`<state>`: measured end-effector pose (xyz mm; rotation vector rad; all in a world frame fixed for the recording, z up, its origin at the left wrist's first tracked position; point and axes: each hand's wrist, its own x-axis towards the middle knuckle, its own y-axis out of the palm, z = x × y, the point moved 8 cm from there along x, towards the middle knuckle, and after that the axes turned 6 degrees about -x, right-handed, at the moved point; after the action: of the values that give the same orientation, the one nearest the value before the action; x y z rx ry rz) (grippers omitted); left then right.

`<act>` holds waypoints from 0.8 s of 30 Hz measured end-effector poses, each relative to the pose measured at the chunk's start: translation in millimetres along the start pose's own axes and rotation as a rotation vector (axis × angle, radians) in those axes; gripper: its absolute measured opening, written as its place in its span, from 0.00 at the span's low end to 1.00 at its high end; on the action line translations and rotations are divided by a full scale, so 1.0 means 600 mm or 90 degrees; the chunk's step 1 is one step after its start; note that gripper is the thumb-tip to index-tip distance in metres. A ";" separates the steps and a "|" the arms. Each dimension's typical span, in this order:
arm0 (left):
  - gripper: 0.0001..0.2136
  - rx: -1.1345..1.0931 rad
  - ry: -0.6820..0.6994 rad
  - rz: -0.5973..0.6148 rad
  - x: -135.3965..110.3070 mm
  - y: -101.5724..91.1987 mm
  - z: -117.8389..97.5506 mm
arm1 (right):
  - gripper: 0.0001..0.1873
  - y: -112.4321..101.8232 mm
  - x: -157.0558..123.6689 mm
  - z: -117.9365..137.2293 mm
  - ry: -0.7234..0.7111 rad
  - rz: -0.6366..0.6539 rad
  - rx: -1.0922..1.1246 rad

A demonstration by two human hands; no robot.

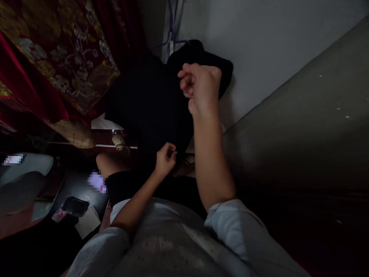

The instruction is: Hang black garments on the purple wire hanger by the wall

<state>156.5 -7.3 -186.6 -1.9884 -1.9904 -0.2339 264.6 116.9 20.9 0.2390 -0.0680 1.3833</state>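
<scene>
A black garment (149, 101) hangs from a purple hanger (171, 37) against the wall in front of me. My left hand (165, 160) is low at the garment's lower part, thumb and forefinger pinched together. Anything between those fingertips is too small and dark to make out. Higher up and to the right, my right hand (202, 88) is raised in front of the garment's upper right part. Its fingers are curled in, and what they may hold cannot be seen.
To the left hangs a red cloth (81, 58) with gold and silver embroidery. A beige clog (120, 141) is below it. At lower left, a dark table (69, 187) carries a black phone (75, 206) and a pale card (87, 222). A grey wall (267, 32) stands right.
</scene>
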 end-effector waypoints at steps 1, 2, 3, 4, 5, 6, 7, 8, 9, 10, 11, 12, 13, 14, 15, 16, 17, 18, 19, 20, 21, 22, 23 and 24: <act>0.07 0.018 0.003 0.041 0.011 0.005 -0.009 | 0.19 0.002 -0.002 0.012 -0.016 0.005 0.002; 0.09 0.035 0.008 0.090 0.024 0.008 -0.022 | 0.20 0.003 -0.009 0.017 -0.025 0.009 0.008; 0.10 0.050 0.021 0.140 0.040 0.009 -0.041 | 0.22 0.003 -0.019 0.017 -0.028 0.012 0.017; 0.10 0.057 0.044 0.179 0.059 0.004 -0.066 | 0.22 0.003 -0.031 0.014 -0.025 0.016 0.029; 0.10 0.050 0.083 0.180 0.082 -0.010 -0.101 | 0.21 0.002 -0.042 0.010 -0.017 0.022 0.042; 0.09 0.047 0.136 0.158 0.107 -0.029 -0.142 | 0.20 0.001 -0.053 0.006 -0.007 0.028 0.050; 0.09 0.027 0.177 0.125 0.134 -0.050 -0.184 | 0.20 0.002 -0.063 0.006 0.002 0.039 0.050; 0.10 -0.012 0.196 0.087 0.161 -0.072 -0.223 | 0.19 0.003 -0.070 0.009 0.004 0.052 0.047; 0.10 -0.062 0.195 0.043 0.187 -0.093 -0.257 | 0.18 0.004 -0.074 0.015 -0.002 0.061 0.043; 0.09 -0.102 0.181 0.008 0.211 -0.110 -0.285 | 0.18 0.005 -0.077 0.025 -0.017 0.065 0.039; 0.08 -0.115 0.167 0.012 0.230 -0.116 -0.309 | 0.18 0.005 -0.077 0.035 -0.042 0.064 0.032; 0.05 -0.108 0.159 0.029 0.245 -0.115 -0.331 | 0.18 0.005 -0.074 0.044 -0.072 0.059 0.024; 0.03 -0.093 0.152 0.050 0.256 -0.112 -0.349 | 0.18 0.005 -0.069 0.050 -0.103 0.051 0.013; 0.03 -0.075 0.149 0.066 0.262 -0.109 -0.363 | 0.18 0.006 -0.063 0.050 -0.128 0.045 -0.003; 0.04 -0.058 0.150 0.072 0.266 -0.107 -0.374 | 0.19 0.009 -0.055 0.044 -0.144 0.045 -0.026; 0.05 -0.047 0.154 0.064 0.267 -0.109 -0.384 | 0.19 0.013 -0.047 0.031 -0.151 0.046 -0.052; 0.05 -0.046 0.162 0.040 0.268 -0.117 -0.392 | 0.20 0.015 -0.040 0.012 -0.148 0.043 -0.080; 0.04 -0.049 0.177 0.002 0.268 -0.133 -0.400 | 0.19 0.017 -0.035 -0.010 -0.136 0.038 -0.106; 0.04 -0.058 0.196 -0.051 0.268 -0.157 -0.406 | 0.18 0.017 -0.034 -0.035 -0.118 0.031 -0.127; 0.04 -0.071 0.214 -0.114 0.267 -0.189 -0.407 | 0.17 0.016 -0.039 -0.060 -0.091 0.026 -0.141; 0.05 -0.092 0.226 -0.184 0.265 -0.227 -0.400 | 0.17 0.015 -0.049 -0.085 -0.062 0.024 -0.143; 0.07 -0.123 0.226 -0.253 0.261 -0.269 -0.383 | 0.16 0.015 -0.065 -0.107 -0.034 0.028 -0.136; 0.11 -0.162 0.211 -0.307 0.255 -0.309 -0.356 | 0.16 0.016 -0.086 -0.126 -0.011 0.037 -0.121; 0.14 -0.220 0.178 -0.347 0.247 -0.343 -0.317 | 0.15 0.017 -0.109 -0.141 0.005 0.045 -0.103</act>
<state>-25.5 64.6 62.6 -1.4239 -2.3684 -0.9801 234.5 73.0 -72.3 0.0972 -0.1824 1.4405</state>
